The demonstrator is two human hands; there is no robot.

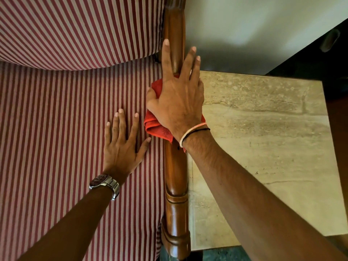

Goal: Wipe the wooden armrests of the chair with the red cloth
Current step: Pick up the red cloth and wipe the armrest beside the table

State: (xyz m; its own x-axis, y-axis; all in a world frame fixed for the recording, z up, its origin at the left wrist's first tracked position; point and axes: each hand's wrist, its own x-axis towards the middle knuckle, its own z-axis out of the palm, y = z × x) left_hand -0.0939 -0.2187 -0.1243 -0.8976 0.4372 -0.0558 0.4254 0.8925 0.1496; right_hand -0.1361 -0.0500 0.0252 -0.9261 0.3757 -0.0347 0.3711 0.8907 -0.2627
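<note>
The polished wooden armrest [176,178] runs from the bottom centre up to the top of the view, along the right side of the striped seat. My right hand [178,97] lies flat on the armrest's middle, fingers spread forward, pressing the folded red cloth [156,127] onto the wood. The cloth shows at the hand's left edge and under the wrist. My left hand [122,146] rests flat, fingers apart, on the seat cushion [56,129] just left of the armrest. It holds nothing. The chair's other armrest is out of view.
The red-and-white striped back cushion [75,29] fills the upper left. A beige marble-topped side table [263,138] stands close against the armrest's right side. A pale wall [254,25] is behind it, and a dark area sits at the far right.
</note>
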